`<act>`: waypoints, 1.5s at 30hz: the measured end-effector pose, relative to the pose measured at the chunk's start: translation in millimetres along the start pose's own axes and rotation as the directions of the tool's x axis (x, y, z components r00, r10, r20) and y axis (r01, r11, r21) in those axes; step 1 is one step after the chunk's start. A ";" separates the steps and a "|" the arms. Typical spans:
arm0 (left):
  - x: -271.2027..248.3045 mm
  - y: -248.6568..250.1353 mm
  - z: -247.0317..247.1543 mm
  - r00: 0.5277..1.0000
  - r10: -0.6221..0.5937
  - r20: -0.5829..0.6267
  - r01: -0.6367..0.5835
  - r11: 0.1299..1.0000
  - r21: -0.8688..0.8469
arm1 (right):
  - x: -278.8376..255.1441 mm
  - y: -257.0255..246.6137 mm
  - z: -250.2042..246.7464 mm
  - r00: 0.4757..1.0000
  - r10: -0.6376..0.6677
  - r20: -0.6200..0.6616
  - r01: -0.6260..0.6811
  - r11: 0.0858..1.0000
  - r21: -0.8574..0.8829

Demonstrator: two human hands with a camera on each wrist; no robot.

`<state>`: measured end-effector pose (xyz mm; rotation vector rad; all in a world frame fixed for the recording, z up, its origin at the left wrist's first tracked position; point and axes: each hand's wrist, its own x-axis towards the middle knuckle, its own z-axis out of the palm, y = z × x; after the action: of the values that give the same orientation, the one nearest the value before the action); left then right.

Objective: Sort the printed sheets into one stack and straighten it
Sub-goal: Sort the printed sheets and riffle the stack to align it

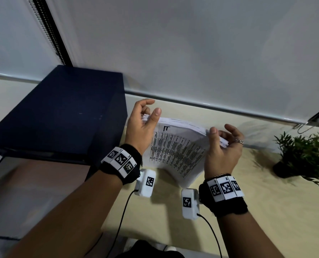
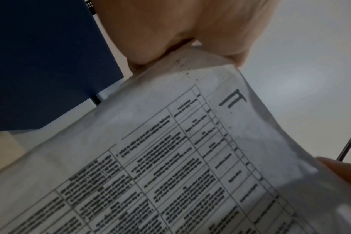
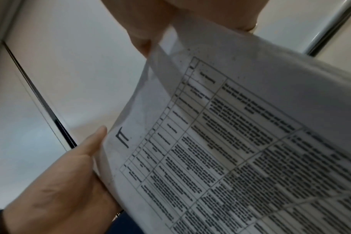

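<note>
A stack of printed sheets (image 1: 177,151) stands tilted on its lower edge on the beige table (image 1: 266,211), its front page showing a table of text. My left hand (image 1: 143,125) grips the stack's upper left corner, thumb on the front and fingers behind. My right hand (image 1: 222,148), with a ring on one finger, grips the upper right corner the same way. In the left wrist view the printed sheets (image 2: 190,158) fill the frame below my left hand (image 2: 170,31). In the right wrist view the sheets (image 3: 230,142) run between my right hand (image 3: 150,19) and my left hand (image 3: 60,182).
A dark blue box (image 1: 62,116) stands just left of my left hand. A small potted plant (image 1: 304,159) sits on the table at the right. A white roller blind (image 1: 192,43) hangs behind the table, with a bead chain (image 1: 304,127) at its right end.
</note>
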<state>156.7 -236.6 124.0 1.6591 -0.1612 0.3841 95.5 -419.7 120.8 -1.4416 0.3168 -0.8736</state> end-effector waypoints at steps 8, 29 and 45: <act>-5.7 -14.8 -16.5 0.967 -0.128 0.219 0.125 0.992 0.026 | 10.6 20.0 -15.0 0.966 0.121 0.228 -0.111 0.992 -0.054; -43.7 -15.5 -22.4 0.944 -0.283 0.172 0.329 0.865 -0.380 | 11.7 25.1 -29.7 0.950 0.101 0.296 -0.069 0.991 -0.119; -48.4 -10.8 -23.7 0.948 -0.230 0.220 0.310 0.823 -0.476 | 10.7 25.0 -32.9 0.940 0.108 0.324 -0.081 0.992 -0.096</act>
<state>111.5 -217.6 99.3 1.1617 -0.1236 -0.0138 88.7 -453.5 95.5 -1.6056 0.1685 -0.5346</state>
